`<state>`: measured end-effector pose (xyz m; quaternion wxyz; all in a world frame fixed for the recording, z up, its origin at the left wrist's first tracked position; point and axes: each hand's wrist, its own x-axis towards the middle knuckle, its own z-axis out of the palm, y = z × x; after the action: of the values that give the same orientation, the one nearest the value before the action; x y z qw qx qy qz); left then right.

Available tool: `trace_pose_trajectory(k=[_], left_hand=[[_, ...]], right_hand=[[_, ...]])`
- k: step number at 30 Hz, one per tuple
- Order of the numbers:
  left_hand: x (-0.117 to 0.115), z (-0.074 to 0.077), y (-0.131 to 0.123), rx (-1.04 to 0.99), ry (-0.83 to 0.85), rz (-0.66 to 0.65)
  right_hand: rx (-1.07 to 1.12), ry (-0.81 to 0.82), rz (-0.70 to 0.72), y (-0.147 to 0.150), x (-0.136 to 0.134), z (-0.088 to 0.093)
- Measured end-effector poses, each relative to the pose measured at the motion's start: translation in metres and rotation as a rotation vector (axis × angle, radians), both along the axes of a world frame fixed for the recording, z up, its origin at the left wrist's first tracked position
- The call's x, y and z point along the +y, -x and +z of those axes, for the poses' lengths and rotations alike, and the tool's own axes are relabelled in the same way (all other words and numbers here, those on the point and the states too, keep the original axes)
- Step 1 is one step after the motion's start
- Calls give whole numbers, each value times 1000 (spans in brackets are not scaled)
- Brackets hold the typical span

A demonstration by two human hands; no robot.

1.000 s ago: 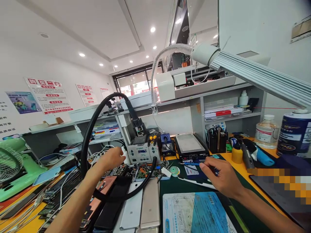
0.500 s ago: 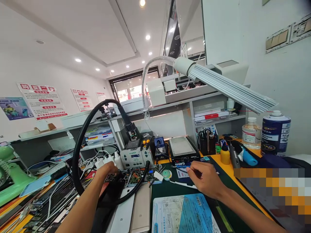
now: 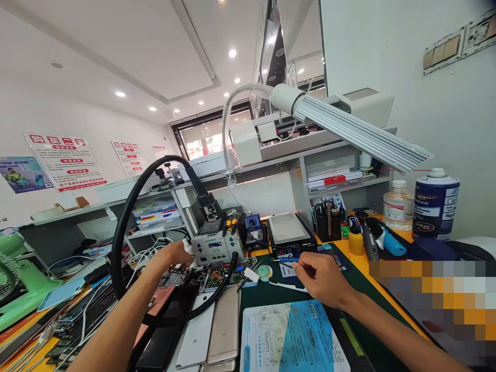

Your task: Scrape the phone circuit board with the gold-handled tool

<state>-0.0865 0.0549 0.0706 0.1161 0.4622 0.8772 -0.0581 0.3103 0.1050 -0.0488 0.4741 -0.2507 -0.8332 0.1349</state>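
Observation:
My left hand point(image 3: 176, 254) is closed around a small white bottle point(image 3: 188, 248) at the left side of the grey soldering station point(image 3: 217, 248); the fingers partly hide it. My right hand point(image 3: 320, 276) is pinched over the dark green mat point(image 3: 267, 294), with a slim blue tool point(image 3: 284, 260) pointing left from the fingertips. Its far part is too small to make out. Just left of that hand lie a round green-and-white disc point(image 3: 265, 273) and a white stick-like tool point(image 3: 287, 285). Open circuit boards point(image 3: 217, 276) sit between the hands.
A black hose point(image 3: 120, 237) arches near my left forearm. Several phones point(image 3: 225, 325) lie in front, beside a blue-and-white pad point(image 3: 290, 336). A heating plate point(image 3: 290, 232) stands behind. At right are a yellow bottle point(image 3: 355, 241), a clear bottle point(image 3: 398, 206) and a spray can point(image 3: 436, 206).
My left hand has moved from over the boards and phones up to the white bottle and closed on it. My right hand has shifted slightly left with the blue tool. The view tilted slightly.

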Motion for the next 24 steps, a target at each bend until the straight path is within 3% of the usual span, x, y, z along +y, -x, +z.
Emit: trace_pose_trajectory(k=[3,6,10,13,17,24], left_hand=[[-11,8,-29,-33,-22,-132],[-25,8,-71,-121,-64,-376],[-41,-10,-131,-234,-76,-683],[-46,-29,-166,-288,-74,-838],[-51,-47,-192,-303,-86,-907],[-57,-58,-205,-299,-59,-892]], right_hand=[[12,55,27,2,-3,-1],[26,129,43,3,-4,1],[26,243,59,1,-3,3],[18,313,64,0,0,2],[-2,364,71,0,5,-3],[-110,391,121,1,3,-3]])
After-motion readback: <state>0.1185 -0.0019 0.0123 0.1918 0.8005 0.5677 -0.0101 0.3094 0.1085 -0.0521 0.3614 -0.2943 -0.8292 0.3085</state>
